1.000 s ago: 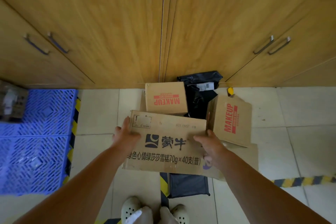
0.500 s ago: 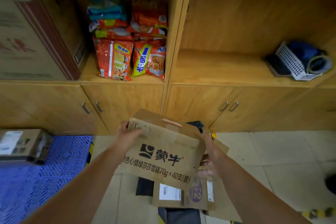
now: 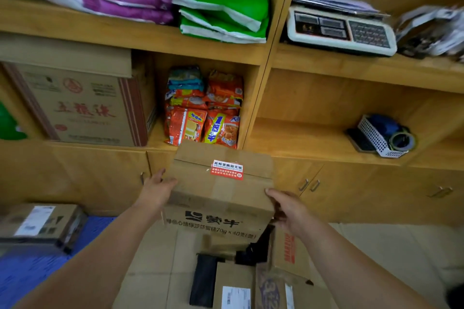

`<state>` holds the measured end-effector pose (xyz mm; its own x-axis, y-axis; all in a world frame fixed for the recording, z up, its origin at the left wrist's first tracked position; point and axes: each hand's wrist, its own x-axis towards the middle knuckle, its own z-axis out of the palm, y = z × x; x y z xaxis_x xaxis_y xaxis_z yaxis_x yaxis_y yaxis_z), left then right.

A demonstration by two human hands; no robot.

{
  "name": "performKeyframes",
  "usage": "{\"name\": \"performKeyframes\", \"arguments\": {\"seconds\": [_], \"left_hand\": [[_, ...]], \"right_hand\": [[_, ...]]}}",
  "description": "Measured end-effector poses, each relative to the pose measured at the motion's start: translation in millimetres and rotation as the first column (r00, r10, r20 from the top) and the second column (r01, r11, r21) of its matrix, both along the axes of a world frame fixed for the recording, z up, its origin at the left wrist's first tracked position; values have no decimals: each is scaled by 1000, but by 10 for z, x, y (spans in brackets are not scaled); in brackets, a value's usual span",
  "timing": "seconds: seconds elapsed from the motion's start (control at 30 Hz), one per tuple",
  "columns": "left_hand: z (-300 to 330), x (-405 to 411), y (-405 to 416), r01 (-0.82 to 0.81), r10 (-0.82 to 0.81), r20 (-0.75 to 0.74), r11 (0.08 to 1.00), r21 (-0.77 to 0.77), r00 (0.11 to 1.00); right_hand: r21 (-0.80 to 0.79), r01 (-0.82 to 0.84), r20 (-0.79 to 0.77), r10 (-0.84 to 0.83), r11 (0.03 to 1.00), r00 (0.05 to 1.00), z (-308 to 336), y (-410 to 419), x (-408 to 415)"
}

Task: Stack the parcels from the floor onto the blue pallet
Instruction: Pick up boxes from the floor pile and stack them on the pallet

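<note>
Both hands, left (image 3: 157, 189) and right (image 3: 288, 208), clasped the box (image 3: 221, 190) by its ends, long axis across the body, clear of the floor; the pallet (image 3: 27, 268) lay lower left, nearer the left hand.

The blue pallet (image 3: 30, 271) runs off the left edge, blurred. The held box (image 3: 221, 193) hides the right hand's (image 3: 288, 211) fingers.

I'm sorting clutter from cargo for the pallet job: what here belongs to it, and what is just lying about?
Job:
- cardboard box held by left hand and right hand
- floor parcels
- blue pallet, with a labelled box on it

Lying about:
- snack packets
- scale
- white basket
</note>
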<state>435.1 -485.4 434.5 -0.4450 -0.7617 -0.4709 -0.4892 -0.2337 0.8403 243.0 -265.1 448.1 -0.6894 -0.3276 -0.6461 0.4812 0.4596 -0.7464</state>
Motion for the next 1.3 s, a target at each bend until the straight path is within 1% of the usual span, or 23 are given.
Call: {"name": "performKeyframes", "arguments": {"seconds": [0.13, 0.23, 0.27, 0.33, 0.37, 0.43, 0.5, 0.6, 0.67, 0.77, 0.87, 1.07, 1.13, 1.3], "left_hand": [[-191, 265, -229, 80, -80, 22, 997, -20, 997], [222, 418, 3, 168, -165, 57, 984, -65, 985], [257, 436, 33, 180, -175, 76, 981, -75, 982], [281, 462, 65, 183, -179, 42, 977, -111, 983], [265, 461, 64, 175, -175, 13, 977, -125, 984], [304, 440, 109, 107, -114, -87, 991, -81, 990], [445, 394, 211, 29, -33, -154, 999, -23, 988], [510, 318, 275, -59, 70, -238, 997, 54, 969], [553, 313, 295, -71, 94, -262, 993, 97, 960], [587, 312, 311, -57, 83, -206, 990, 130, 975], [576, 269, 305, -62, 96, -202, 984, 169, 975], [572, 279, 393, -58, 94, -257, 988, 146, 962], [622, 301, 437, -45, 72, -265, 993, 106, 961], [824, 375, 618, -63, 92, -306, 993, 103, 948]], "right_hand": [[-43, -97, -12, 96, 994, 995, 144, 6, 132], [-52, -164, -24, 162, 985, 986, 207, 18, 211], [-62, -171, -27, 169, 983, 985, 224, 26, 226], [-78, -156, -29, 155, 985, 988, 264, 49, 237], [-84, -142, -32, 140, 986, 990, 276, 61, 230], [-118, -101, -36, 97, 988, 995, 294, 93, 221], [-215, -5, 8, 7, 977, 1000, 350, 129, 225], [-341, 138, 79, -118, 930, 990, 402, 199, 215], [-373, 186, 81, -167, 909, 983, 412, 239, 187], [-391, 231, 98, -210, 891, 973, 449, 289, 143], [-365, 217, 72, -205, 906, 976, 528, 325, 127], [-260, 108, -44, -124, 960, 991, 578, 384, 135], [-174, 74, -50, -84, 982, 995, 591, 441, 119], [4, -69, -56, 69, 998, 996, 684, 511, 148]]}}
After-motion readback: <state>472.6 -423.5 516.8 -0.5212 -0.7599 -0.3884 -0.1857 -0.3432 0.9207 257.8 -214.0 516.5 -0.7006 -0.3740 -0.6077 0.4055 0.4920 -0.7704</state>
